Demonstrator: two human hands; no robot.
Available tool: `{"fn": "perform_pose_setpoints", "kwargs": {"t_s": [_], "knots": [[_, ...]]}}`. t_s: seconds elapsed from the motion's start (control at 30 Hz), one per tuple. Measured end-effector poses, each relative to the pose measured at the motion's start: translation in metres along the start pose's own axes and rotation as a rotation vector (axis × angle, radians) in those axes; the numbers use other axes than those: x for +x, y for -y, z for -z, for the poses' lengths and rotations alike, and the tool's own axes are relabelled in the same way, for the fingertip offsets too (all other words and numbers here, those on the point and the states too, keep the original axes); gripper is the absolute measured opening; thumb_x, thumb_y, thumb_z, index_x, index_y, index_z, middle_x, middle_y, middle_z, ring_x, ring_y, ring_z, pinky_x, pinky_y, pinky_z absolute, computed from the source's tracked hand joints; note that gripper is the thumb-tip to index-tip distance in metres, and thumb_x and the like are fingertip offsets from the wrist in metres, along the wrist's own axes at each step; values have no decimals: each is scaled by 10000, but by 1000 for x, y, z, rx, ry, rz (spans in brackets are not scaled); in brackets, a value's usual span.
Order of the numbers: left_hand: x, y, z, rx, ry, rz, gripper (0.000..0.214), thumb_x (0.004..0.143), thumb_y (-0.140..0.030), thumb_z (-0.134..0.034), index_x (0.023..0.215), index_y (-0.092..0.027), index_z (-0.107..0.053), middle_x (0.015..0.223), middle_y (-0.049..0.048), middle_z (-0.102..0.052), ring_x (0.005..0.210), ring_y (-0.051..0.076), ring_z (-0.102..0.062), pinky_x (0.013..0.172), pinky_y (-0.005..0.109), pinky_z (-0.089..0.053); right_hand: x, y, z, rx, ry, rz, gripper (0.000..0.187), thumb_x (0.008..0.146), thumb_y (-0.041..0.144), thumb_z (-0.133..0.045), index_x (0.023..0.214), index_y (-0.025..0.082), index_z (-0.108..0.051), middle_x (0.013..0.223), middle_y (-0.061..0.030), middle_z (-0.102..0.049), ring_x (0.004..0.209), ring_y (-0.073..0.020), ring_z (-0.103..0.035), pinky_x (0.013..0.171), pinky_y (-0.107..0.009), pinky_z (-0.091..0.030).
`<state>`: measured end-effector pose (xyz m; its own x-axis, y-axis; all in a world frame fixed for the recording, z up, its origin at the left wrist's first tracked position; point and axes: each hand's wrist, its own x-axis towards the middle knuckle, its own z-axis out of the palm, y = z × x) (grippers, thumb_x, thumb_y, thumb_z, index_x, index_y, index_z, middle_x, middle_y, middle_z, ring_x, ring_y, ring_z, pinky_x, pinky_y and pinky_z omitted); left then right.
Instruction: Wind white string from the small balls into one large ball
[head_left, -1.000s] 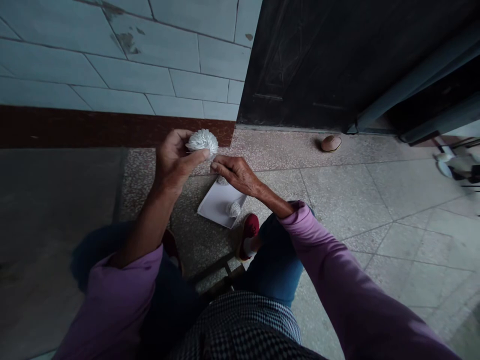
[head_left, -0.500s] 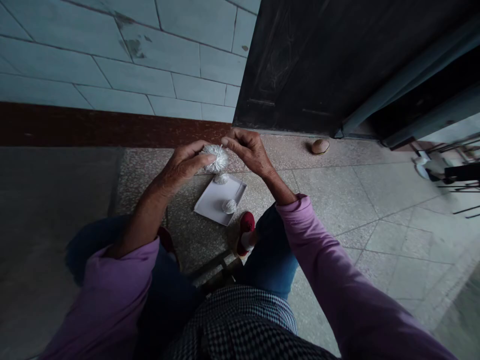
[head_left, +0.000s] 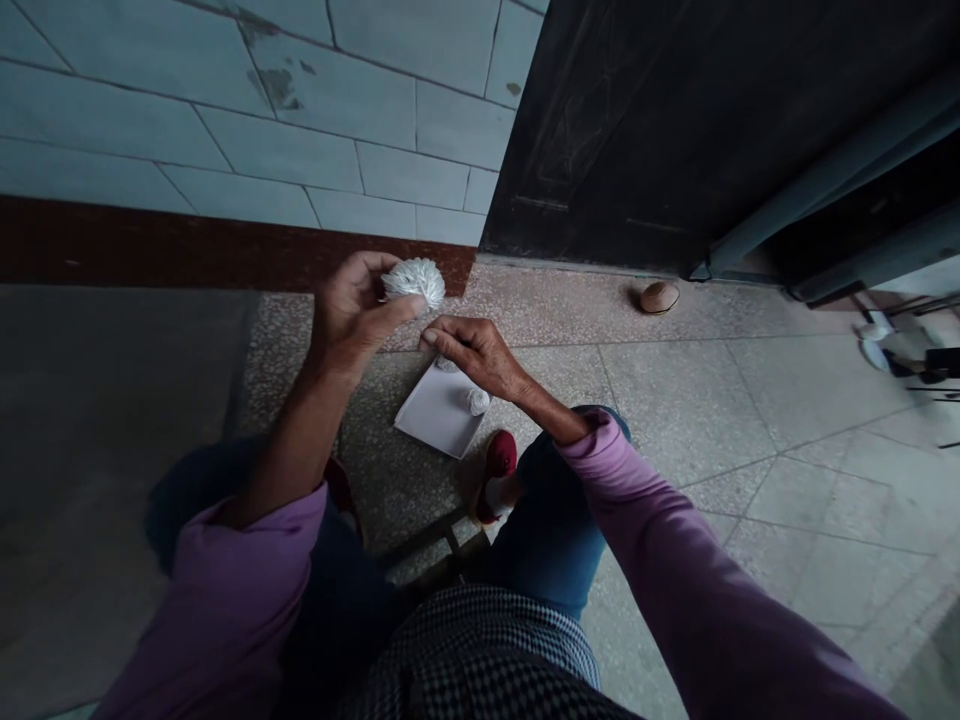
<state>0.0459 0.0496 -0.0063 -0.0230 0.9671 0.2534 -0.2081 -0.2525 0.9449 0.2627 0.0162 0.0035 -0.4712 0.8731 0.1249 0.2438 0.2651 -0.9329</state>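
Note:
My left hand [head_left: 356,310] is wrapped round a ball of white yarn [head_left: 415,282], thumb in front and fingers behind it. Just below and to the right of the ball, my right hand [head_left: 476,352] is closed in a pinch on a strand of yarn, which is too thin to follow clearly. Beneath the hands a shallow white tray [head_left: 435,410] lies on the floor. Inside it are two smaller white yarn balls, one [head_left: 477,401] near its right edge and another [head_left: 447,364] at the back, partly hidden by my right hand.
A tiled wall [head_left: 277,150] with a dark red base strip and a dark door [head_left: 600,150] stand ahead. A rounded tan object [head_left: 659,297] sits on the floor by the door. My red shoe [head_left: 499,465] is beside the tray. Blurred furniture legs show at far right.
The yarn ball has turned and moved slightly up and left with my left hand. My right hand has dropped from beside the ball to below it, now covering part of the tray.

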Motion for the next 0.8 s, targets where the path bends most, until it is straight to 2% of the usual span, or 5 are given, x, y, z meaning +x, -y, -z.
{"fn": "perform_pose_setpoints", "kwargs": {"t_s": [0.2, 0.33, 0.47, 0.63, 0.8], "knots": [[-1, 14, -4, 198, 86, 30, 460, 789, -346, -1048, 1158, -198, -819, 1027, 23, -841, 897, 220, -760, 797, 324, -602, -5, 8, 19, -6, -40, -45, 692, 1193, 895, -900, 905, 281, -764, 858, -45, -702, 887, -266, -642, 844, -392, -598], [-10, 3, -6, 128, 242, 122, 423, 882, -496, -1051, 1159, -221, -889, 969, 50, -838, 744, 207, -705, 641, 292, -587, 4, 7, 34, -17, -171, 3, 798, 1133, 1026, -865, 872, 294, -688, 827, -35, -608, 888, -272, -599, 822, -396, -585], [-19, -13, -7, 10, 332, 208, 399, 881, -528, -1075, 1057, -215, -899, 1015, 100, -852, 816, 225, -735, 616, 259, -598, 13, 1, 41, -5, -240, -3, 751, 1179, 882, -925, 818, 309, -600, 824, -36, -586, 907, -278, -581, 826, -401, -559], [-24, -15, -8, -160, 329, 273, 463, 817, -497, -1144, 1054, -200, -878, 1020, 101, -842, 789, 210, -732, 603, 259, -615, 20, -10, 41, 18, -311, -28, 724, 1208, 731, -965, 785, 301, -565, 796, -6, -525, 891, -248, -519, 840, -380, -515], [-19, -2, -11, -244, 212, 233, 552, 792, -477, -1168, 1160, -206, -859, 1095, 110, -880, 903, 260, -829, 686, 294, -693, 21, -21, 23, 71, -207, -24, 716, 1273, 847, -782, 877, 275, -615, 851, 4, -533, 875, -230, -532, 845, -372, -505]]}}
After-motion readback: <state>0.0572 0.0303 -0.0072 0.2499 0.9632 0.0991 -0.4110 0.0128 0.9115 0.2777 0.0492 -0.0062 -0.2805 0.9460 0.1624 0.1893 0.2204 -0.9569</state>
